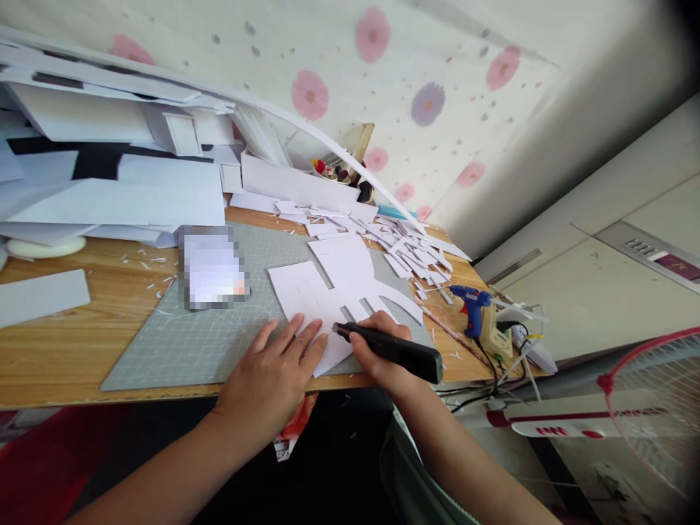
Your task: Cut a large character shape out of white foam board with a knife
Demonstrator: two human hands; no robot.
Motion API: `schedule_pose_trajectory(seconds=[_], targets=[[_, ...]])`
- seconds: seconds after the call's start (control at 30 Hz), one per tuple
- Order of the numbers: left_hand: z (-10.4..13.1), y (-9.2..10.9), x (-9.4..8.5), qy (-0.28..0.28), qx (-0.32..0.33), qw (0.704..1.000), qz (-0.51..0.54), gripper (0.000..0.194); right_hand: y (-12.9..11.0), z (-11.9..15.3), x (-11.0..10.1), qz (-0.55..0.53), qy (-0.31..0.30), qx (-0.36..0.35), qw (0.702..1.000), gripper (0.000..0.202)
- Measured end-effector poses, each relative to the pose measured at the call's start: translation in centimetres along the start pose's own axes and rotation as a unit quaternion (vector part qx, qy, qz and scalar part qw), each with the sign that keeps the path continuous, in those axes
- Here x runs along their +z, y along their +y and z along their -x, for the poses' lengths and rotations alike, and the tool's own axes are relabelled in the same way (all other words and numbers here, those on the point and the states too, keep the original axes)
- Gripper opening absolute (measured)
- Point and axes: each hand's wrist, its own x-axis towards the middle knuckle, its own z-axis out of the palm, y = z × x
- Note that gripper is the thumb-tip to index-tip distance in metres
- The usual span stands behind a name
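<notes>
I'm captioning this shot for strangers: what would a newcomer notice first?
Probably the black cutter in the right hand, its tip over the white slotted sheet under the left hand. Then the blue glue gun at right, and pink flowers on the wall.

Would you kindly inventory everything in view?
Table: one, brown, centre
Cutting mat: one, grey, on table
Cut sheet: one, white, on mat
Scraps: many, white, behind sheet
Pixelated object: one, pale, mat's left
Boards: several, white, back left
Glue gun: one, blue, table's right
Wall covering: one, white flowered, behind
Mesh object: one, red-rimmed, far right
Knife: one, black, over sheet
Left hand: one, touching sheet
Right hand: one, holding knife
</notes>
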Motion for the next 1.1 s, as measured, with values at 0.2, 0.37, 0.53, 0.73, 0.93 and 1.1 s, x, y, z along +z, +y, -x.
schedule_pose_trajectory(seconds=[0.2, 0.37, 0.53, 0.73, 0.93, 1.1], targets=[[0.2, -0.2, 0.2, -0.017, -0.004, 1.000, 0.020, 0.045, 2.0, 0.2, 1.2, -0.166, 0.156, 0.061, 0.972, 0.017], [0.9, -0.3, 0.3, -0.031, -0.007, 0.997, 0.066, 0.063, 3.5, 0.4, 0.6, -0.203, 0.208, 0.082, 0.953, 0.029], [-0.7, -3.0, -1.5, -0.078, -0.060, 0.990, 0.104, 0.077, 5.2, 2.5, -0.9, -0.050, 0.205, 0.025, 0.977, 0.034], [-7.0, -7.3, -2.6, -0.225, -0.200, 0.954, 0.017, 0.066, 5.5, 4.7, -1.5, 0.024, 0.182, -0.025, 0.983, 0.034], [-9.1, -7.9, -1.9, -0.234, -0.182, 0.955, -0.012, 0.057, 5.5, 5.0, -0.5, 0.051, 0.114, -0.042, 0.991, 0.038], [-6.4, -7.8, -2.9, -0.206, -0.183, 0.961, -0.006, 0.055, 4.9, 4.6, 0.1, -0.010, 0.167, 0.003, 0.986, 0.035]])
